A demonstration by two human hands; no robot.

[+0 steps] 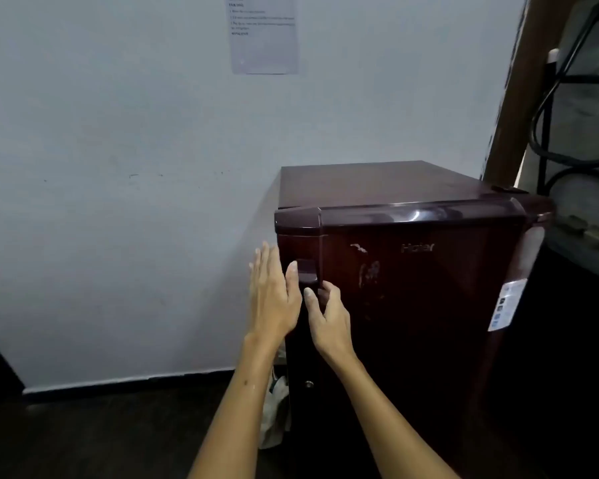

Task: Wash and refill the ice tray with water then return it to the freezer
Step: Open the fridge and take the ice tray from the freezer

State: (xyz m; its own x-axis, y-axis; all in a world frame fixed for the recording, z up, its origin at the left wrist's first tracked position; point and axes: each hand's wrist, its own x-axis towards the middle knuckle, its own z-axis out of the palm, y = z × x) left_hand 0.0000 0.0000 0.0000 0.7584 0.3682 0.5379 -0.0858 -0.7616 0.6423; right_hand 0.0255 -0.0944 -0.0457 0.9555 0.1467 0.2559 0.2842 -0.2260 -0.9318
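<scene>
Both forearms reach forward to the door's opening edge. The right hand (pixel 327 316) curls its grip at the recessed handle (pixel 307 271), apparently holding it; the left hand (pixel 274 295) lies flat and wide beside the edge, presumably steadying. The maroon refrigerator (pixel 412 271) is closed; no ice tray is visible. A paper notice (pixel 263 32) hangs on the wall behind.

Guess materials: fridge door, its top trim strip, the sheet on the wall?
Fridge door: likely painted sheet metal, dark maroon gloss; pale scuffs where the coating looks scraped.
Top trim strip: probably moulded plastic, glossy; sharp light streak, bevelled corners.
Sheet on the wall: printed paper, maybe laminated or sleeved; faint sheen, text too blurred to read.
</scene>
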